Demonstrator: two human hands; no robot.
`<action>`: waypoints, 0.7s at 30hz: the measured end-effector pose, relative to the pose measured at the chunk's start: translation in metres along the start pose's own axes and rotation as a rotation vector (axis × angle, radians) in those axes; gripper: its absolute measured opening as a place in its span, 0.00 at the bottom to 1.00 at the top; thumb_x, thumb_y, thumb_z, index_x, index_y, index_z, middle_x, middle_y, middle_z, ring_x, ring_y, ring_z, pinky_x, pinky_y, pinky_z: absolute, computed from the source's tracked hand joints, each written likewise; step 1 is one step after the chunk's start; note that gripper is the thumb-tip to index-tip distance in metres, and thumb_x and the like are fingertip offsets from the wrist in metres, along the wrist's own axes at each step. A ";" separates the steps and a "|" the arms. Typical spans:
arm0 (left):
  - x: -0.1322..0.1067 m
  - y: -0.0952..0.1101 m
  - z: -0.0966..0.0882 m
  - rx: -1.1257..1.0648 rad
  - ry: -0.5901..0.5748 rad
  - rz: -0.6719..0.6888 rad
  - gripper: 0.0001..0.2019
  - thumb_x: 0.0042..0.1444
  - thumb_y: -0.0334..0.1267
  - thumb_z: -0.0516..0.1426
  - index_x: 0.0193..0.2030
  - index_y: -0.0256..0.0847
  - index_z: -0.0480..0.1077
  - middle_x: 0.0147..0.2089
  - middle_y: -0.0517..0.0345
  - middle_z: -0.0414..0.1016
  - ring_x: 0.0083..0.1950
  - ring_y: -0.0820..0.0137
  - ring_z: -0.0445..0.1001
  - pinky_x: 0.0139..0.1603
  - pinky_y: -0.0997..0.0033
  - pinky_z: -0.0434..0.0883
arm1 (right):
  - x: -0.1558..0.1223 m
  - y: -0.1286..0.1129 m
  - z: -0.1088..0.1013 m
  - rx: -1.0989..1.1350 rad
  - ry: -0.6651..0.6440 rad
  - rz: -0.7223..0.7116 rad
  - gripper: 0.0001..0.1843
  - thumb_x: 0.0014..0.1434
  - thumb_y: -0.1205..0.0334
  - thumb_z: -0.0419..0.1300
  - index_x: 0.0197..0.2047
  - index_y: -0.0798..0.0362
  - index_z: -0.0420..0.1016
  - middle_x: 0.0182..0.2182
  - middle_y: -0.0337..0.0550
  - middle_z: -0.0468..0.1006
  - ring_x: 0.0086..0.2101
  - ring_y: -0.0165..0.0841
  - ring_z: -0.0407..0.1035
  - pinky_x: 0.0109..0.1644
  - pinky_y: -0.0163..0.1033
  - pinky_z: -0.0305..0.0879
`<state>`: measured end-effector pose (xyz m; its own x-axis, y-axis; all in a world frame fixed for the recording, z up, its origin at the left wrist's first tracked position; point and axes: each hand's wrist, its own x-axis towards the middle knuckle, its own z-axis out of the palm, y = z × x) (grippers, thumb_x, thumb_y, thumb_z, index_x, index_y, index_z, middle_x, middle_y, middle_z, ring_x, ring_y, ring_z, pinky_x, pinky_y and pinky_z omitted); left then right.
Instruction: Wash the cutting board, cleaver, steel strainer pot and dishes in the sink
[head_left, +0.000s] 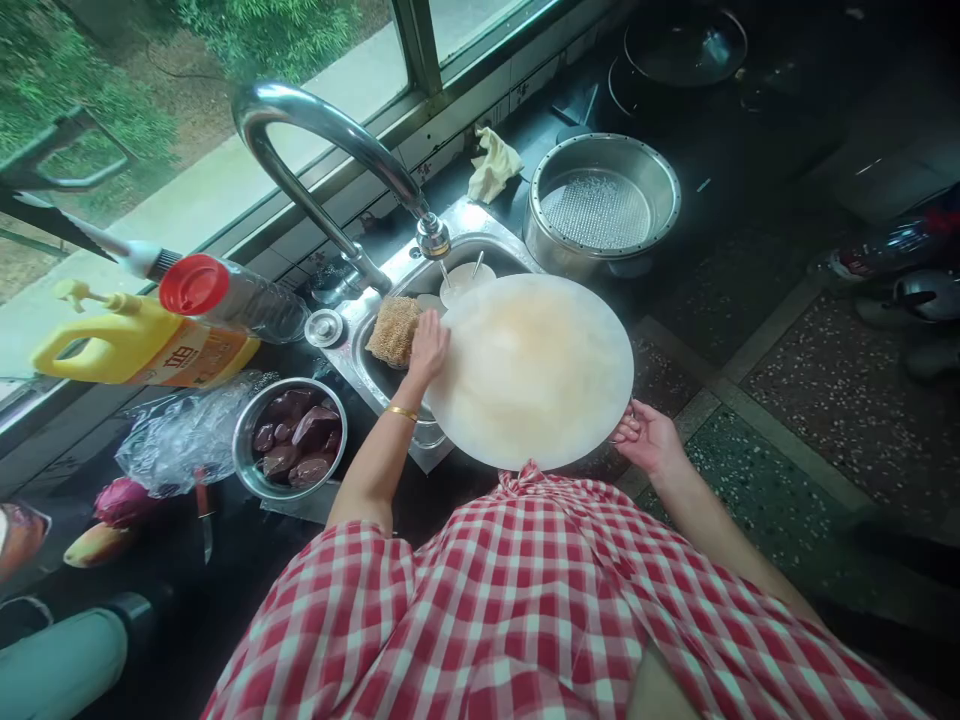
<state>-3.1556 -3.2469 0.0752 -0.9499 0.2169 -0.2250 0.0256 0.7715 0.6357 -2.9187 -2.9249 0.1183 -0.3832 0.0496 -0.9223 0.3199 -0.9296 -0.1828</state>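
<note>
A round white cutting board [532,370] with a yellowish stain is held tilted in front of me, partly over the sink [517,235]. At its left rim, my left hand [429,348] is closed on the edge, with a tan scrubbing sponge [393,331] right beside the fingers. My right hand [646,437] grips the lower right rim, its fingers partly hidden under the board. Behind the board, a white round item [466,280] with thin handles sits in the sink beneath the curved faucet [330,110].
Right of the sink stands a perforated steel pot [604,200]; a cloth [495,165] lies behind. To the left are a bowl of dark red chunks [291,440], a knife [205,515], a yellow pump jug [142,340], and a red-lidded jar [196,285].
</note>
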 end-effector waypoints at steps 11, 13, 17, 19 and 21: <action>0.080 0.114 -0.020 -1.078 -0.128 -0.214 0.26 0.65 0.55 0.38 0.23 0.42 0.57 0.21 0.60 0.63 0.34 0.74 0.69 0.41 0.68 0.70 | -0.001 0.001 0.002 -0.007 0.056 -0.014 0.15 0.63 0.65 0.48 0.23 0.52 0.58 0.09 0.30 0.54 0.10 0.22 0.46 0.15 0.30 0.49; 0.064 0.114 -0.019 -0.854 -0.241 -0.110 0.29 0.65 0.57 0.33 0.26 0.42 0.63 0.26 0.57 0.71 0.40 0.71 0.70 0.46 0.62 0.70 | 0.000 0.001 0.001 -0.008 0.057 -0.014 0.15 0.62 0.64 0.48 0.23 0.52 0.57 0.09 0.30 0.54 0.10 0.22 0.46 0.15 0.30 0.48; -0.035 0.110 0.017 -0.199 -0.369 0.112 0.30 0.64 0.56 0.36 0.47 0.38 0.70 0.54 0.49 0.72 0.59 0.61 0.66 0.60 0.53 0.63 | 0.002 0.000 -0.001 -0.007 0.040 -0.005 0.14 0.61 0.65 0.49 0.23 0.52 0.57 0.10 0.30 0.54 0.11 0.22 0.46 0.15 0.30 0.48; -0.097 0.111 0.046 0.111 -0.329 0.247 0.30 0.62 0.57 0.40 0.60 0.39 0.62 0.67 0.47 0.58 0.69 0.57 0.52 0.67 0.51 0.54 | 0.003 0.000 -0.002 -0.011 0.025 0.003 0.15 0.62 0.65 0.49 0.23 0.52 0.57 0.10 0.30 0.53 0.11 0.22 0.46 0.15 0.30 0.48; -0.145 0.111 0.071 0.283 -0.397 0.390 0.32 0.61 0.57 0.43 0.67 0.40 0.54 0.72 0.46 0.47 0.72 0.57 0.44 0.69 0.50 0.49 | 0.002 -0.001 -0.003 -0.017 0.017 0.003 0.15 0.62 0.65 0.48 0.23 0.52 0.56 0.10 0.30 0.54 0.11 0.22 0.46 0.15 0.30 0.48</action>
<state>-2.9929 -3.1503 0.1264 -0.6670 0.6787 -0.3074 0.4807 0.7072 0.5184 -2.9176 -2.9228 0.1154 -0.3672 0.0533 -0.9286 0.3356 -0.9235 -0.1857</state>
